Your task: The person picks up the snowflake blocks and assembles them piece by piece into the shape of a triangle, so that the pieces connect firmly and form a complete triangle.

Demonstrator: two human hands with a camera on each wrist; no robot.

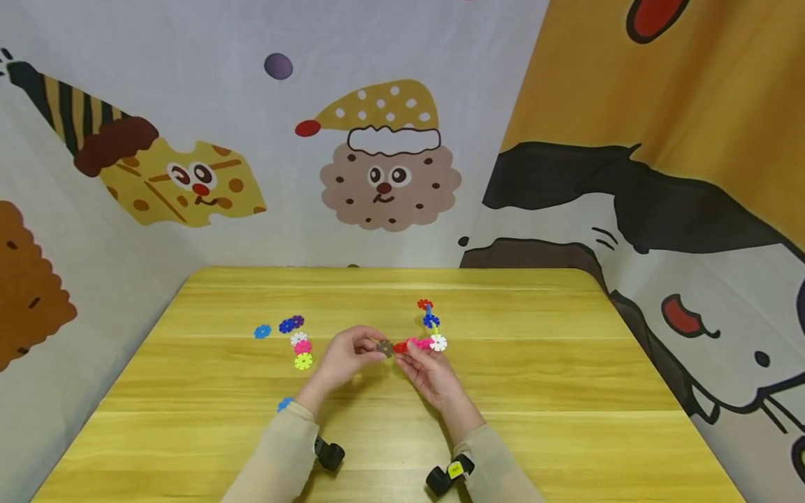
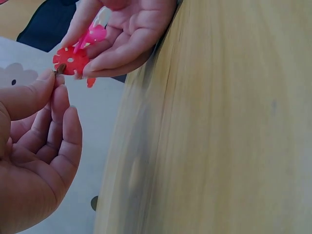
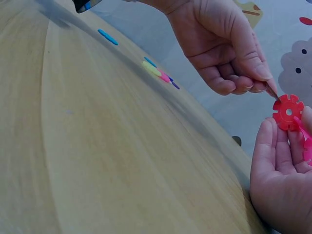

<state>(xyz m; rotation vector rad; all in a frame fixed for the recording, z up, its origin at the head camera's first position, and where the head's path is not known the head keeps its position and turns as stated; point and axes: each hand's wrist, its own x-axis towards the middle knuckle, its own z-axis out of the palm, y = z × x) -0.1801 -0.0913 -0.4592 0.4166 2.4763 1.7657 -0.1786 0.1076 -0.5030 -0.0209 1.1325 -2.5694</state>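
Note:
My left hand (image 1: 342,360) pinches a brown notched snowflake disc (image 1: 386,348) between thumb and fingertips. Its edge meets a red disc (image 3: 288,112) in the right wrist view, though how deep the slots engage I cannot tell. My right hand (image 1: 434,379) holds a linked chain of discs near that red one, thumb on top. From there the chain runs through pink discs (image 1: 423,343) to a white disc (image 1: 439,342), then away past a thin yellow one to a blue disc (image 1: 431,321) and another red disc (image 1: 425,304). My right fingers partly hide the pink discs.
Loose discs lie on the wooden table (image 1: 566,349) left of my hands: light blue (image 1: 262,332), dark blue (image 1: 286,326), purple (image 1: 298,321), white (image 1: 298,338), pink (image 1: 302,346) and yellow (image 1: 304,361). Another blue disc (image 1: 285,404) is partly behind my left sleeve. A printed curtain (image 1: 390,42) hangs behind.

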